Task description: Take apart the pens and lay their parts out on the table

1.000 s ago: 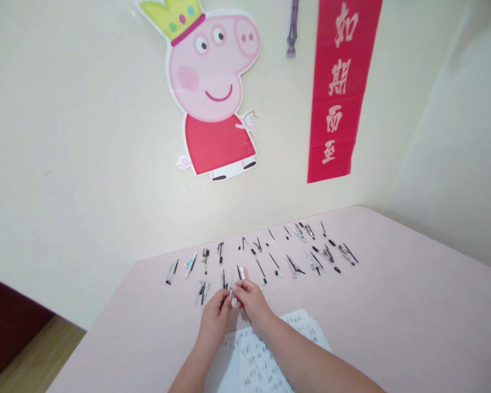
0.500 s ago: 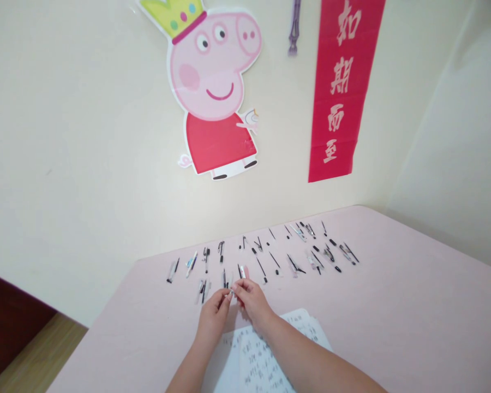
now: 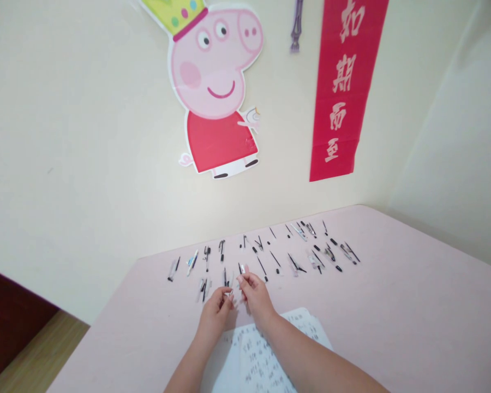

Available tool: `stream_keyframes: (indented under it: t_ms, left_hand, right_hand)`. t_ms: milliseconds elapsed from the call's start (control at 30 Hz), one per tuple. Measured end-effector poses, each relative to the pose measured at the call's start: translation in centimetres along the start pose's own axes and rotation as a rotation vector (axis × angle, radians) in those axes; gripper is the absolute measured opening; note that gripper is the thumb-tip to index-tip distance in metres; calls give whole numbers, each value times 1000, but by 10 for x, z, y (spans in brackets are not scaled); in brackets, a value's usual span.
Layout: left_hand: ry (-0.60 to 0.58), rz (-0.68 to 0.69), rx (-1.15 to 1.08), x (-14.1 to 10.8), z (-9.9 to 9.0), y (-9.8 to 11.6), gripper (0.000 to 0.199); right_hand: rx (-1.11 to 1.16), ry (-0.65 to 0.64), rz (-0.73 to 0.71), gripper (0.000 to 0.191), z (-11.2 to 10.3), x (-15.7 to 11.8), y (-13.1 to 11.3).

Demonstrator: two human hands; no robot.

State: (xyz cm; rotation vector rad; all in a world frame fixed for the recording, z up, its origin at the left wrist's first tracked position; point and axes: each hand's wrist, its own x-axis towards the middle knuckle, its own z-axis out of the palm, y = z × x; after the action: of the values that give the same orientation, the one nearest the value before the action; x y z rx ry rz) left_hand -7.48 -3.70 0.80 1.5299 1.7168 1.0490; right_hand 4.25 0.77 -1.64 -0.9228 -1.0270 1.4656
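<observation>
My left hand (image 3: 217, 307) is closed in a pinch on a small, pale piece at its fingertips, too small to name. Just to its right, my right hand (image 3: 254, 292) is also pinched, with something light and tiny at its fingertips that I cannot make out. A narrow gap separates the two hands. Beyond them lie a dark pen refill (image 3: 225, 275) and a white-and-pink pen part (image 3: 243, 268), partly hidden by my fingers. Left of my left hand is a taken-apart pen (image 3: 203, 289) with clear and black pieces.
Rows of pen parts, refills and black caps (image 3: 339, 268) spread over the pink table (image 3: 393, 305). Handwritten sheets (image 3: 265, 360) lie under my forearms. Behind the table stands a wall with a cartoon pig cutout (image 3: 216, 136) and a red banner (image 3: 343, 98).
My hands have moved apart slightly; before, their fingertips met over a small piece. The right hand has shifted a little up and to the right. The pen parts on the table stay put.
</observation>
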Motion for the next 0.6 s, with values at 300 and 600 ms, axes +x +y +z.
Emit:
stream_keyframes:
  t_ms: [300,600]
  left_hand:
    - [67,-15,-47,5,-10,-8,30]
    - [188,-30,-85,7,-13,-7,30]
  right_hand:
    - [-344,-10,-253,17,0,-5,1]
    - [-923,-190,-268,10,5,-21,-7]
